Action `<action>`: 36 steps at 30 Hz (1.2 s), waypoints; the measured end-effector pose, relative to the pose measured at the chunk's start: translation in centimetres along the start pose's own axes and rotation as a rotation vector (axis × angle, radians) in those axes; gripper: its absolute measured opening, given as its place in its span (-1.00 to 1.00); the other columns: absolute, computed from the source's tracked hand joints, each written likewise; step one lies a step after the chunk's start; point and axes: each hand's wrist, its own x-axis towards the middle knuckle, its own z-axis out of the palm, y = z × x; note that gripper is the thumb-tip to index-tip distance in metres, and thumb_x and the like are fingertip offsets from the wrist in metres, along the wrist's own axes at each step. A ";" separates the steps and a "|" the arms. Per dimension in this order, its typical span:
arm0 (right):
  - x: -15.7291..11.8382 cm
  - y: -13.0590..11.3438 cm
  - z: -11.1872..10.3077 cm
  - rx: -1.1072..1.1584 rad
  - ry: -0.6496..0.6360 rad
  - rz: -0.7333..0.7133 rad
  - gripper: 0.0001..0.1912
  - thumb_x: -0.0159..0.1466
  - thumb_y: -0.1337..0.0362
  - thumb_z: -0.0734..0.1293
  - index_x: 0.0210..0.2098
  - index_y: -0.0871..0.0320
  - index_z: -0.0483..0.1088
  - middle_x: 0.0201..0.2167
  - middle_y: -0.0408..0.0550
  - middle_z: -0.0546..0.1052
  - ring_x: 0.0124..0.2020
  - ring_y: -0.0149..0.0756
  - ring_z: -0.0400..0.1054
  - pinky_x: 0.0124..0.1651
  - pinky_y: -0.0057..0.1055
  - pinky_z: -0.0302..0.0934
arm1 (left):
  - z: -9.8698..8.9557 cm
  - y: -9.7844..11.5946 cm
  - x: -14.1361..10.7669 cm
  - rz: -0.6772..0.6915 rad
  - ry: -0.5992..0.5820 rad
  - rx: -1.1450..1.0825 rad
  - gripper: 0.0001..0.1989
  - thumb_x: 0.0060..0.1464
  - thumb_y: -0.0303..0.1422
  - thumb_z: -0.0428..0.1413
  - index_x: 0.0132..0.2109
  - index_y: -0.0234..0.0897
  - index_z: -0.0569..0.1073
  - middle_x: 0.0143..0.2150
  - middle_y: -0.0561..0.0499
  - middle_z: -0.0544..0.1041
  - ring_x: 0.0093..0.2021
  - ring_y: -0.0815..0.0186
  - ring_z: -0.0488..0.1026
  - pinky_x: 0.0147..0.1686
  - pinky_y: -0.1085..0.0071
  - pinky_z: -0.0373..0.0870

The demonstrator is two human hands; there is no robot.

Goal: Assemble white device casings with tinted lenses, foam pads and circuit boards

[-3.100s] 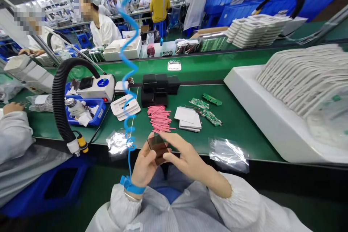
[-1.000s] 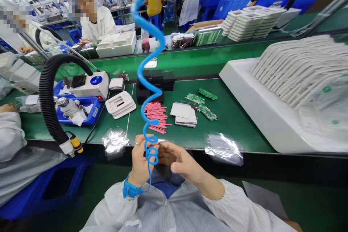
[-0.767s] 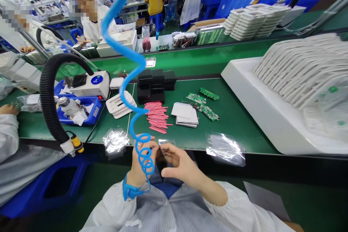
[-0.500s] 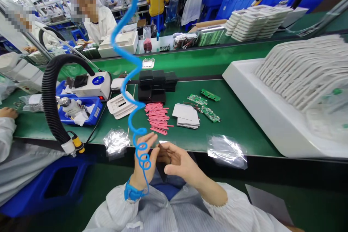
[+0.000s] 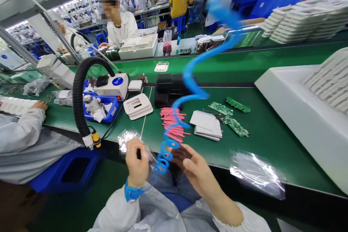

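Observation:
My left hand, with a blue wrist strap, is closed at the bench's front edge, its fingers on a clear plastic film. To its right, my right hand grips a dark flat piece, partly behind the blue coiled cord. Beyond the hands lie pink strips and a stack of white cards. Green circuit boards rest to the right of the cards. Black cases are stacked behind the strips.
A black hose arches over a blue tray at the left. White frames lie beside it. A large white foam box stands at the right; more clear film hangs over the front edge. A co-worker's hand is far left.
My left hand has moved away from the dark piece to the plastic film and closed. My right hand still holds the dark piece. The whole view has shifted left.

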 end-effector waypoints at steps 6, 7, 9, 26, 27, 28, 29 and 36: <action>-0.1 -1.0 -1.9 -0.031 0.039 0.012 -0.48 0.00 -0.03 0.43 -0.12 0.09 0.41 -0.16 0.10 0.52 -0.17 -0.10 0.43 -0.01 -0.09 0.27 | -2.1 -6.6 3.5 -0.143 0.055 0.234 -0.94 -0.05 -0.46 0.02 -0.45 -0.25 0.30 -0.41 -0.08 0.31 -0.22 0.04 0.29 -0.16 -0.05 0.22; -0.2 -0.9 -2.1 -0.042 0.045 0.015 -0.48 0.00 -0.03 0.43 -0.12 0.10 0.41 -0.17 0.10 0.52 -0.17 -0.09 0.42 -0.01 -0.09 0.28 | -2.0 -6.8 4.0 -0.140 0.040 0.244 -0.99 -0.05 -0.45 0.04 -0.40 -0.27 0.34 -0.37 -0.11 0.34 -0.19 0.02 0.29 -0.13 -0.06 0.21; -0.4 -0.7 -2.2 -0.061 0.054 0.009 -0.47 -0.01 -0.03 0.43 -0.11 0.10 0.41 -0.19 0.10 0.53 -0.18 -0.08 0.42 -0.03 -0.08 0.28 | -1.2 -6.3 5.4 -0.111 -0.003 0.236 -0.85 -0.03 -0.40 0.06 -0.25 -0.30 0.40 -0.24 -0.18 0.39 -0.10 -0.01 0.30 -0.07 -0.05 0.20; -1.3 -2.7 -2.5 -0.184 -0.019 -0.104 -0.40 -0.05 -0.10 0.42 -0.09 0.05 0.40 -0.26 0.07 0.48 -0.25 -0.10 0.38 -0.12 -0.12 0.28 | 0.1 -1.9 10.9 -0.140 -0.118 -0.343 -0.79 0.10 -0.24 0.02 -0.32 -0.26 0.46 -0.27 -0.07 0.51 -0.07 0.13 0.41 0.03 0.12 0.24; -1.1 -3.2 -2.5 -0.188 -0.052 -0.108 -0.39 -0.06 -0.12 0.42 -0.09 0.05 0.40 -0.28 0.07 0.48 -0.27 -0.11 0.37 -0.14 -0.12 0.27 | -0.3 -0.8 9.7 -0.159 -0.147 -0.398 -0.74 0.13 -0.21 -0.01 -0.39 -0.27 0.44 -0.36 -0.04 0.50 -0.19 0.19 0.45 -0.02 0.16 0.28; -0.9 -3.7 -2.4 -0.188 -0.088 -0.105 -0.37 -0.07 -0.14 0.41 -0.08 0.05 0.40 -0.28 0.07 0.48 -0.30 -0.12 0.36 -0.16 -0.12 0.27 | -0.6 0.3 8.3 -0.191 -0.210 -0.493 -0.69 0.15 -0.19 -0.05 -0.41 -0.28 0.42 -0.51 0.03 0.43 -0.36 0.28 0.43 -0.11 0.20 0.34; -0.7 -4.2 -2.3 -0.183 -0.125 -0.096 -0.35 -0.08 -0.17 0.40 -0.08 0.05 0.40 -0.25 0.08 0.48 -0.32 -0.14 0.34 -0.18 -0.13 0.27 | -0.6 1.4 6.9 -0.313 -0.312 -0.748 -0.70 0.15 -0.18 -0.04 -0.38 -0.29 0.43 -0.63 0.12 0.30 -0.52 0.36 0.35 -0.17 0.22 0.35; 0.1 -6.4 -2.5 -0.217 -0.199 0.059 -0.36 -0.10 -0.06 0.46 -0.10 0.13 0.40 -0.35 -0.03 0.46 -0.40 -0.30 0.31 -0.33 -0.35 0.20 | 0.3 4.5 0.1 -0.816 -0.665 -1.428 -0.74 0.09 -0.20 0.08 -0.36 -0.34 0.42 -0.74 0.25 0.06 -0.68 0.53 0.03 -0.36 0.40 0.24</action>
